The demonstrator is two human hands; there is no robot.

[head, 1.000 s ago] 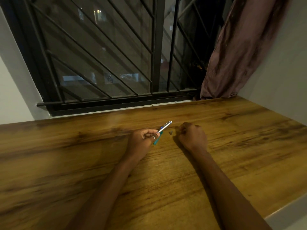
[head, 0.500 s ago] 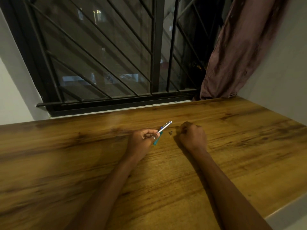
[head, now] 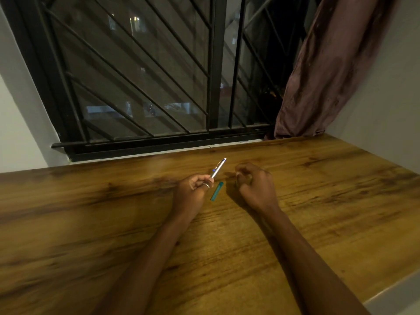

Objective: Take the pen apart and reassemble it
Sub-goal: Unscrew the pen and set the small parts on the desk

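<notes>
Since the earlier frame, the right hand [head: 254, 186] has lifted and loosened its fist, fingers now curled but slightly apart, empty as far as shows. Left of the teal pen section [head: 217, 191] lying on the wooden desk [head: 318, 201], the left hand [head: 193, 192] pinches the silver pen barrel [head: 218, 168], angled up toward the window grille [head: 136, 76]. Right of the teal section hovers the right hand.

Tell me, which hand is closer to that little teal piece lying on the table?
Left. The left hand, holding the silver pen part, sits right beside the teal piece; the right hand rests farther off on its other side.
</notes>
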